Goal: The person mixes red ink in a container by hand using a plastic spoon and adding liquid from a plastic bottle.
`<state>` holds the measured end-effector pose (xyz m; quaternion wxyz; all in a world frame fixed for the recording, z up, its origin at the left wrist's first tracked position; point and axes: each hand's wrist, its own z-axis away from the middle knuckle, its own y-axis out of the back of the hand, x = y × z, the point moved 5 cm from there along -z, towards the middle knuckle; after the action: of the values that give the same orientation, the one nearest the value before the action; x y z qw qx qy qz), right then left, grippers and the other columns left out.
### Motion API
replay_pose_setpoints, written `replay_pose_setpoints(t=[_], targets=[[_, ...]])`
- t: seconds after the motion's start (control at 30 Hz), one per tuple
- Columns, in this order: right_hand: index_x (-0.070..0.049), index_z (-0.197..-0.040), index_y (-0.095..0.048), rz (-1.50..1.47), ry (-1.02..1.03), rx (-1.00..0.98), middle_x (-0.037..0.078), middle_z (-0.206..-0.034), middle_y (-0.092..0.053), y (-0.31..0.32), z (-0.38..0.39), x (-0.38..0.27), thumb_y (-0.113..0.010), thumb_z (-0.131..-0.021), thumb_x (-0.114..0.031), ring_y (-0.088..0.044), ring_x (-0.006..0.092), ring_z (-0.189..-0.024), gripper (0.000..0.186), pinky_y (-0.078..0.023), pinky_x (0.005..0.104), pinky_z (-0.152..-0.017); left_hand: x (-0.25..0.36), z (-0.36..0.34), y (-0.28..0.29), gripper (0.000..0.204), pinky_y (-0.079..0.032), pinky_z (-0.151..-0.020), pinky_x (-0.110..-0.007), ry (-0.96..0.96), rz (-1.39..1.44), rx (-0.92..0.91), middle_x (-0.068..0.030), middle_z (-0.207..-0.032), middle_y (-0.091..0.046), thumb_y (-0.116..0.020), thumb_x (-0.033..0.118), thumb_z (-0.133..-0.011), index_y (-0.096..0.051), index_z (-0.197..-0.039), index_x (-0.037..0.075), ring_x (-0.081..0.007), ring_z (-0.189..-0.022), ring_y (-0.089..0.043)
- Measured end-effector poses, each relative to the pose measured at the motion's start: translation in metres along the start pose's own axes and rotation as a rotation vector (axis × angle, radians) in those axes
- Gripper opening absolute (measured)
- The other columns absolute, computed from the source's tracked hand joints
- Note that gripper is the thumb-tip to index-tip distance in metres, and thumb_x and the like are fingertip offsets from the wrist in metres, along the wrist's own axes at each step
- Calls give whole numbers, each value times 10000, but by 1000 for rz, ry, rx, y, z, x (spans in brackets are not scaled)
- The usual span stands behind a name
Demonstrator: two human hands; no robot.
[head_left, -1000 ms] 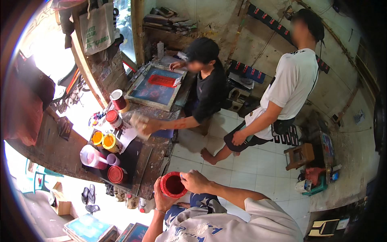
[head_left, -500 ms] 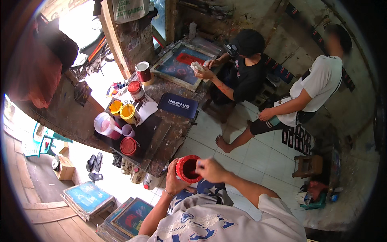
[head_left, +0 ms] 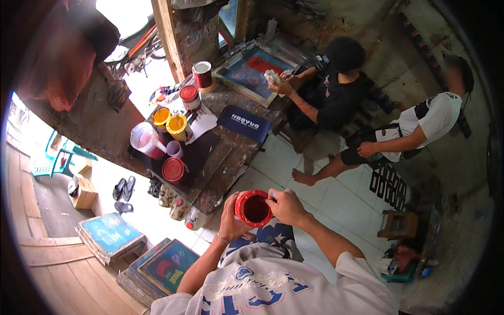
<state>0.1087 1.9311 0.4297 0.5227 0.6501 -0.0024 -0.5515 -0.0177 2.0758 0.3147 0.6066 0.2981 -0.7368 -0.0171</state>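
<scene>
In front of my body, my left hand (head_left: pixel 231 220) is closed around the left side of a red paint can (head_left: pixel 254 208). The can's open mouth faces up, with dark red inside. At the right rim my right hand (head_left: pixel 289 206) is closed in a pinch. A small pale tip shows by its fingers, but what they hold is mostly hidden.
The stained worktable (head_left: pixel 231 173) carries a lidded red can (head_left: pixel 175 169), yellow paint pots (head_left: pixel 179 127), a pitcher (head_left: pixel 148 140) and a dark blue board (head_left: pixel 243 123). A seated co-worker (head_left: pixel 331 89) and another person (head_left: pixel 420 131) are beyond. Framed screens (head_left: pixel 168 265) lie at lower left.
My right hand has shifted from over the can's mouth to its right rim, uncovering more of the inside. My left hand still holds the can. The whole view has turned slightly.
</scene>
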Motion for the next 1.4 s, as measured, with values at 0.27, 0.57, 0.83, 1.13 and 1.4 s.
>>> replay_pose_setpoints(t=[0.27, 0.57, 0.83, 1.13, 1.4], targets=[[1, -831, -639, -21, 12, -33, 240, -700, -651, -9, 4, 0, -673, -867, -102, -678, 413, -695, 114, -524, 474, -640, -2, 5, 1, 1113, -421, -1115, -451, 6, -10, 8, -172, -1434, -497, -1000, 325, -497, -429, -1418, 73, -359, -1347, -488], [-7, -815, -639, -72, 95, -89, 209, -655, -643, -12, 2, -1, -669, -880, -105, -651, 374, -605, 122, -493, 427, -572, 0, 2, -1, 1127, -412, -1119, -468, -38, -8, 9, -196, -1433, -498, -991, 302, -501, -406, -1429, 43, -394, -1343, -480], [0, -841, -628, -60, 77, -105, 224, -708, -665, -20, 6, 10, -666, -879, -120, -671, 421, -677, 131, -517, 483, -609, 0, 6, -3, 1115, -410, -1123, -463, 5, 19, 12, -193, -1438, -495, -987, 290, -506, -411, -1429, 46, -389, -1351, -472], [0, -811, -617, 0, 112, -93, 240, -708, -644, -21, 7, -3, -678, -869, -108, -672, 410, -673, 137, -509, 472, -608, -4, 3, 0, 1138, -407, -1125, -470, -7, -2, 40, -187, -1439, -503, -994, 283, -497, -405, -1442, 49, -385, -1352, -477], [-4, -861, -624, -85, 90, -228, 257, -677, -625, -19, 13, -18, -673, -889, -107, -676, 410, -691, 118, -509, 478, -599, 1, 3, 5, 1126, -427, -1109, -469, -18, 70, 85, -187, -1426, -514, -996, 268, -497, -408, -1435, 62, -389, -1337, -495]])
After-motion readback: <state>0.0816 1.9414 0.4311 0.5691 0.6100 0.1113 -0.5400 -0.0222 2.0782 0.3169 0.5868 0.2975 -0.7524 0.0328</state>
